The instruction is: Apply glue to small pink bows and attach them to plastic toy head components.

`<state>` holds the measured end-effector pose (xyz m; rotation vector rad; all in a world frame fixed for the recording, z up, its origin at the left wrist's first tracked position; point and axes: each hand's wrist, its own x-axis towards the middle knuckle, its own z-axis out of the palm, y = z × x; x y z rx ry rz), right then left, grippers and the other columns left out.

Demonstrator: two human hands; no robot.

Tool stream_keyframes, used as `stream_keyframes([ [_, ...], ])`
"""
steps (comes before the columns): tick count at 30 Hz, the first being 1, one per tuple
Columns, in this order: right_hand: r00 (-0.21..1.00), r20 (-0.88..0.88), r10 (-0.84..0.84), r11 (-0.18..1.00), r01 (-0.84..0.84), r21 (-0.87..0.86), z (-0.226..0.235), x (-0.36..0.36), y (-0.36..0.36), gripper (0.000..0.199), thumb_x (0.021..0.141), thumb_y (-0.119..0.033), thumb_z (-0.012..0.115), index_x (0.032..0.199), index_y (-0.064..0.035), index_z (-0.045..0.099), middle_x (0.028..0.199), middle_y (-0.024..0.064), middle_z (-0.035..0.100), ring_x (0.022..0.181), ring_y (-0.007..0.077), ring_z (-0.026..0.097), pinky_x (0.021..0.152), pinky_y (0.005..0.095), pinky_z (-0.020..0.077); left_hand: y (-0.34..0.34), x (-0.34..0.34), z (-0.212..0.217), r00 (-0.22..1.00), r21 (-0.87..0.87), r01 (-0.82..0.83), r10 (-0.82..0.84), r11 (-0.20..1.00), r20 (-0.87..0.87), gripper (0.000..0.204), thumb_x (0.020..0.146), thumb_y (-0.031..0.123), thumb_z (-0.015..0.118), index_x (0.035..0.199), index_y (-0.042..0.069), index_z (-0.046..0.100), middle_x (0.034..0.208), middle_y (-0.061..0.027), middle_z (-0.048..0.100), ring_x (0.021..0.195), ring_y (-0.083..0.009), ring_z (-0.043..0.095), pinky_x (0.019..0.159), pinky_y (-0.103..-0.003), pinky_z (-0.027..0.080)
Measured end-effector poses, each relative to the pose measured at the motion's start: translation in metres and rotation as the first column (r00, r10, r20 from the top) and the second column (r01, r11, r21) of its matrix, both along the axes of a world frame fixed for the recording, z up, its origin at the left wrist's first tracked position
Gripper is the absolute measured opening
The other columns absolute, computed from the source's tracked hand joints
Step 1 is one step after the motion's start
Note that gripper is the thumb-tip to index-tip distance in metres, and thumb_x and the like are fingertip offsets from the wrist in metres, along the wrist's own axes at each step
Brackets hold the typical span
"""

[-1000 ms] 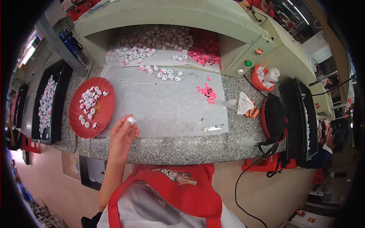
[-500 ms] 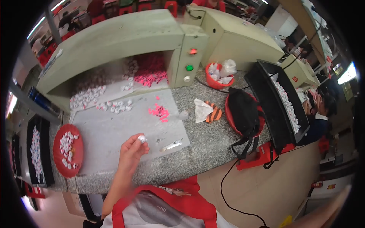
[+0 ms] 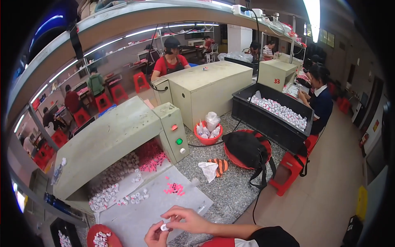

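Observation:
In front of me, low in the picture, my left hand pinches a small white round piece between thumb and fingertips. My right hand reaches in from the right, its thumb and fingers closed at the same piece; whether they hold anything smaller is hidden. Just beyond lies a grey-white sheet with a cluster of small bright pink pieces and several white round pieces. More white and pink pieces fill the opening of a pale green machine.
A red dish of white pieces sits at the lower left. To the right are a red basket with bottles, a striped orange item, a black bag and a black bin. Co-workers sit beyond.
The view has tilted up, showing more of the room. My right hand has come in from the far right to meet my left hand at the white piece.

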<state>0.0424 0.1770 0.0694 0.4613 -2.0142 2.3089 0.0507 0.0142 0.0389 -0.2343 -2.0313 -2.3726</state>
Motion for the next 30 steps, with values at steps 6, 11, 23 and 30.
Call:
stream_keyframes([
  [6, 0.982, 0.146, 0.118, 0.984, -0.096, -0.147, -0.01, 0.002, -0.06, 0.018, 0.079, -0.008, 0.06, 0.095, -0.0002, 0.061, 0.09, 0.0063, 0.056, 0.079, 0.0122, 0.056, 0.069, 0.0238, 0.0463, -0.043, 0.003, 0.006, 0.998, 0.096, -0.062, 0.063, 0.993, -0.004, 0.031, 0.075, -0.003, 0.059, 0.104, -0.002, 0.048, 0.092, -0.0135, 0.057, 0.081, -0.0182, 0.058, 0.071, -0.029, 0.049],
  [11, 0.999, -0.033, 0.039, 0.998, -0.038, 0.05, 0.007, -0.005, -0.068, 0.017, 0.074, -0.004, 0.064, 0.091, 0.0003, 0.062, 0.085, 0.0067, 0.058, 0.075, 0.0116, 0.056, 0.065, 0.0216, 0.0451, -0.05, 0.006, 0.019, 0.994, 0.112, -0.106, 0.11, 0.988, -0.026, 0.02, 0.074, -0.006, 0.06, 0.091, -0.004, 0.051, 0.087, -0.0114, 0.058, 0.079, -0.0166, 0.058, 0.071, -0.026, 0.049],
  [23, 0.993, -0.104, -0.062, 0.997, 0.066, 0.043, 0.07, -0.009, -0.029, 0.018, 0.076, 0.005, 0.055, 0.094, 0.0035, 0.054, 0.086, 0.0127, 0.06, 0.079, 0.0165, 0.06, 0.071, 0.0258, 0.0468, -0.258, 0.012, -0.001, 0.661, -0.736, -0.643, 0.64, 0.213, -0.392, 0.029, 0.076, -0.001, 0.058, 0.105, 0.001, 0.052, 0.094, -0.0116, 0.058, 0.089, -0.0171, 0.056, 0.076, -0.027, 0.043],
  [30, 0.846, -0.526, 0.081, 0.934, -0.249, -0.257, 0.134, 0.012, -0.001, 0.018, 0.072, 0.006, 0.054, 0.089, 0.0111, 0.053, 0.082, 0.0199, 0.059, 0.077, 0.0269, 0.06, 0.071, 0.0311, 0.0476, -0.157, -0.017, 0.225, 0.261, -0.402, -0.457, -0.312, 0.793, -0.913, 0.05, 0.077, 0.006, 0.049, 0.123, -0.004, 0.033, 0.128, -0.0193, 0.033, 0.119, -0.0346, 0.032, 0.096, -0.042, 0.028],
])
